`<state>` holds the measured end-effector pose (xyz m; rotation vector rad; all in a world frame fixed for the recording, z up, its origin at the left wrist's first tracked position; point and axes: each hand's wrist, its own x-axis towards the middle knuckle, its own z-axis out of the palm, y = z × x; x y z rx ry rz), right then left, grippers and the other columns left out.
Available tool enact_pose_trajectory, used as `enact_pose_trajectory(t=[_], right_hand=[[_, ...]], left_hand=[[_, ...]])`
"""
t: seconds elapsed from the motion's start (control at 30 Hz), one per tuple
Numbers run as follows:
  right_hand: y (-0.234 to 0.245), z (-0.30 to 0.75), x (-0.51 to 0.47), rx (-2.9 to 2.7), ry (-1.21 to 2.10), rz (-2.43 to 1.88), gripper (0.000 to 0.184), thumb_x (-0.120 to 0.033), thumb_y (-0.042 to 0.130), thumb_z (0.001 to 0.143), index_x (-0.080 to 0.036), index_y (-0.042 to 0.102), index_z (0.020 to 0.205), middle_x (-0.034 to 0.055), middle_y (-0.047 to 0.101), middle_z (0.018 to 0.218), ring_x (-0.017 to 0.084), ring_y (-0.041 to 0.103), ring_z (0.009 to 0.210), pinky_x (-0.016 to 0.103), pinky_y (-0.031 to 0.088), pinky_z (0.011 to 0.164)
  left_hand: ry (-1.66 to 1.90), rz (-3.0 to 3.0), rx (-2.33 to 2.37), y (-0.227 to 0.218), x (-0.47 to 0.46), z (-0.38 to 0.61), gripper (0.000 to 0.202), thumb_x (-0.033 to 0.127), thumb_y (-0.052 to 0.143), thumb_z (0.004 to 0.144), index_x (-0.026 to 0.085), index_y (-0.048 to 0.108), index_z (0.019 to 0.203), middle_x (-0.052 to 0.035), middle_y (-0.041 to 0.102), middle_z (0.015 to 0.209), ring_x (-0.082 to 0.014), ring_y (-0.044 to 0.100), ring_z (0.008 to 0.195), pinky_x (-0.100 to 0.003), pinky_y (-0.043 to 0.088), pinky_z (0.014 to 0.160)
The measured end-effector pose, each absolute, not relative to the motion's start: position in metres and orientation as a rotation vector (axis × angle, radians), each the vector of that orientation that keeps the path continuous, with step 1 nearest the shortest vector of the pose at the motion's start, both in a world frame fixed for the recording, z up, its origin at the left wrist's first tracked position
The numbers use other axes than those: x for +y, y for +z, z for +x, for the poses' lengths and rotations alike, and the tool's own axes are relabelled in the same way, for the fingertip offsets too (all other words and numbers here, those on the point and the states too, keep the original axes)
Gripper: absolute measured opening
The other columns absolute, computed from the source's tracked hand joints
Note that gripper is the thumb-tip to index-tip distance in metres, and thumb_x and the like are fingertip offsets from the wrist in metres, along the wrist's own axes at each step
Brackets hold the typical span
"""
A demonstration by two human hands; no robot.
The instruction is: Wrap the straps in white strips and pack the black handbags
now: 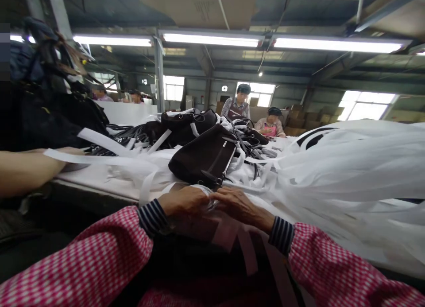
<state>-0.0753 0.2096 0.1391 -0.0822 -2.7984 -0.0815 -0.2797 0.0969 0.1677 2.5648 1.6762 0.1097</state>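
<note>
At the table's near edge my left hand (pixel 186 200) and my right hand (pixel 241 205) meet, fingers closed in a pinch. Between them is a crumpled, shiny white strip (pixel 211 204); whether it wraps something is hidden by the fingers. Just beyond my fingertips a dark brown bag (pixel 204 156) lies on its side, with a silver zipper (pixel 229 163) and metal fittings at its near end. More white strips (pixel 249 249) hang below my right hand, over my lap.
Another person's bare arm (pixel 29 172) reaches in from the left. Dark bags and straps (pixel 189 123) pile up behind the brown bag. A large heap of white wrapping material (pixel 358 165) fills the right side. Two people (pixel 237 107) are across the table.
</note>
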Motion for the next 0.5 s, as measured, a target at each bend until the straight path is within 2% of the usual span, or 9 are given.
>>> enact_pose_trajectory(t=[0.13, 0.27, 0.37, 0.5], right_hand=[[0.126, -0.075, 0.212, -2.793, -0.233, -0.028, 0.016, -0.013, 0.058, 0.101, -0.020, 0.065, 0.114, 0.0046, 0.067, 0.098, 0.019, 0.055, 0.085, 0.032, 0.039, 0.075], [0.118, -0.076, 0.216, -2.764, -0.238, -0.044, 0.008, -0.020, 0.058, 0.103, -0.019, 0.065, 0.099, 0.0046, 0.065, 0.095, 0.020, 0.051, 0.088, 0.033, 0.035, 0.076], [0.119, -0.077, 0.216, -2.754, -0.174, -0.048, 0.008, -0.025, 0.061, 0.102, -0.020, 0.065, 0.098, 0.0043, 0.065, 0.096, 0.021, 0.050, 0.093, 0.033, 0.035, 0.079], [0.128, -0.078, 0.215, -2.771, -0.062, -0.061, 0.009, -0.017, 0.061, 0.099, -0.020, 0.069, 0.104, 0.0044, 0.064, 0.095, 0.019, 0.052, 0.092, 0.031, 0.038, 0.079]], left_hand=[[0.047, 2.697, 1.718, 0.158, 0.098, -0.273, 0.017, 0.012, 0.061, 0.092, 0.016, 0.069, 0.106, -0.0079, 0.072, 0.101, -0.0230, 0.063, 0.091, -0.033, 0.047, 0.081], [0.011, 2.760, 1.805, 0.154, 0.091, -0.272, 0.014, 0.012, 0.057, 0.097, 0.015, 0.068, 0.104, -0.0112, 0.067, 0.120, -0.0259, 0.058, 0.110, -0.037, 0.044, 0.095], [0.003, 2.671, 1.821, 0.154, 0.088, -0.277, 0.014, 0.019, 0.061, 0.097, 0.018, 0.069, 0.108, -0.0083, 0.067, 0.117, -0.0236, 0.058, 0.106, -0.034, 0.044, 0.091], [0.218, 2.651, 1.757, 0.159, 0.080, -0.286, 0.014, 0.022, 0.062, 0.097, 0.022, 0.072, 0.107, -0.0045, 0.066, 0.108, -0.0215, 0.055, 0.103, -0.032, 0.042, 0.091]])
